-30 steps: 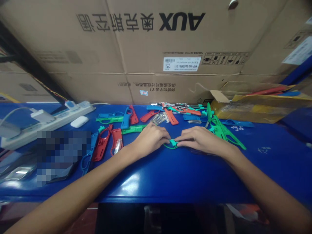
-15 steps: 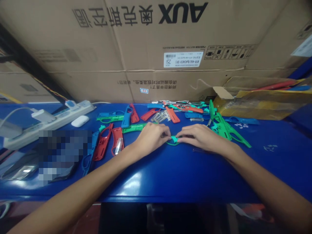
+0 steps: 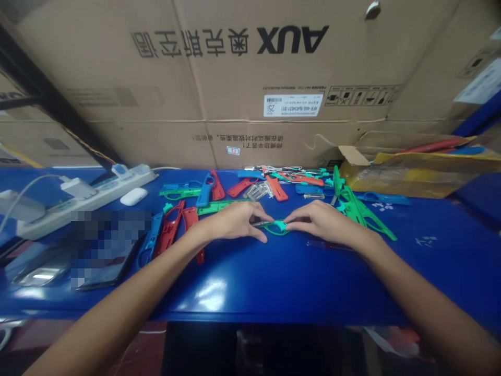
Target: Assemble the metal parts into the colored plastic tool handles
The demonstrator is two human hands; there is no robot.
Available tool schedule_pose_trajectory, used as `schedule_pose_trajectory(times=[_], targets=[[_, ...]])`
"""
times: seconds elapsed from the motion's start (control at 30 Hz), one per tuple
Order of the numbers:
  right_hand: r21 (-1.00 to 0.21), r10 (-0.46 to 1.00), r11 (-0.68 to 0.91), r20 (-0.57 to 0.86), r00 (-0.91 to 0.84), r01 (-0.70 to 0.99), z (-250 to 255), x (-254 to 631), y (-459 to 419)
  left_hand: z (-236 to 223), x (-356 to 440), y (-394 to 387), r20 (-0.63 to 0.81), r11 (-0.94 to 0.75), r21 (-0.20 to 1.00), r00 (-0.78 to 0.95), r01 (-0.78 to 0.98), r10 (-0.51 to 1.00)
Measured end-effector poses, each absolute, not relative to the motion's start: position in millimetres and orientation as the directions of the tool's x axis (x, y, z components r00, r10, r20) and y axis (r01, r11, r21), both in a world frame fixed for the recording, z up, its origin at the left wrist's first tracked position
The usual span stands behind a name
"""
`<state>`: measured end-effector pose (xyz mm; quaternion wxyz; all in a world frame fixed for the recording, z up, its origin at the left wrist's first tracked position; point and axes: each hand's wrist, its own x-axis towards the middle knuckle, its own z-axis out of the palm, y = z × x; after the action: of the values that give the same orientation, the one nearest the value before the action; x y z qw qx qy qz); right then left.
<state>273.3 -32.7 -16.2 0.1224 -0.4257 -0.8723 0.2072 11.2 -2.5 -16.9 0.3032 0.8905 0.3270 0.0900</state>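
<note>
In the head view, a green lighter shell (image 3: pixel 277 232) with a teal trigger piece (image 3: pixel 280 225) lies between my hands, just above the table. My right hand (image 3: pixel 315 219) pinches the teal piece at its right side, thumb and index closed. My left hand (image 3: pixel 237 222) is at the shell's left end. Its thumb is spread down from the fingers, and the index tip is near the shell's upper edge. A clear, shiny part (image 3: pixel 263 224) shows between that thumb and index; whether it sits in the shell, I cannot tell.
Red lighter shells (image 3: pixel 168 230), blue ones and green ones (image 3: pixel 364 211) lie around my hands. Clear fuel tanks (image 3: pixel 256 190) and wired parts (image 3: pixel 291 171) are piled behind. A taped carton (image 3: pixel 415 172) stands right; phones (image 3: pixel 113 256) and a power strip (image 3: pixel 90 201) lie left.
My left thumb has moved down, away from the fingers, uncovering the clear part. My right hand keeps its pinch. The camera view has shifted slightly, and a red shell by my left forearm sits differently.
</note>
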Motion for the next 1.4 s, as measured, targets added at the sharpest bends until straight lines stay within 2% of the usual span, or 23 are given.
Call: schedule_pose_trajectory(times=[0.17, 0.33, 0.5, 0.6, 0.77, 1.0, 1.23, 1.4], targets=[[-0.494, 0.802, 0.506, -0.030, -0.596, 0.707, -11.3, 273.5, -34.4, -25.4, 18.5, -2.2, 0.153, -0.706, 0.471, 0.739, 0.529, 0.656], [-0.523, 0.777, 0.537, 0.003, -0.629, 0.662, -11.5, 274.8, -34.5, -24.3, 16.4, -2.4, 0.174, -0.794, 0.336, 0.795, 0.507, 0.581], [-0.515, 0.794, 0.522, 0.002, -0.608, 0.680, -13.8, 279.2, -30.3, -18.9, 9.7, -1.9, 0.119, -0.829, 0.355, 0.858, 0.432, 0.499], [-0.517, 0.800, 0.505, -0.021, -0.599, 0.691, -14.2, 281.6, -27.8, -18.4, 10.4, -2.0, 0.134, -0.834, 0.360, 0.861, 0.418, 0.490], [-0.512, 0.791, 0.517, -0.020, -0.611, 0.686, -13.6, 284.1, -26.6, -23.9, 14.3, 1.0, 0.223, -0.840, 0.359, 0.836, 0.407, 0.500], [-0.487, 0.799, 0.516, -0.023, -0.601, 0.705, -14.7, 285.0, -26.2, -30.9, 15.2, 4.6, 0.200, -0.791, 0.440, 0.813, 0.424, 0.547], [-0.457, 0.792, 0.555, 0.034, -0.610, 0.695, -9.7, 286.4, -26.5, -32.2, 17.9, 1.2, 0.209, -0.772, 0.408, 0.774, 0.487, 0.598], [-0.429, 0.811, 0.536, 0.021, -0.585, 0.727, -10.7, 283.6, -26.7, -30.0, 19.3, -2.2, 0.209, -0.810, 0.316, 0.797, 0.494, 0.567]])
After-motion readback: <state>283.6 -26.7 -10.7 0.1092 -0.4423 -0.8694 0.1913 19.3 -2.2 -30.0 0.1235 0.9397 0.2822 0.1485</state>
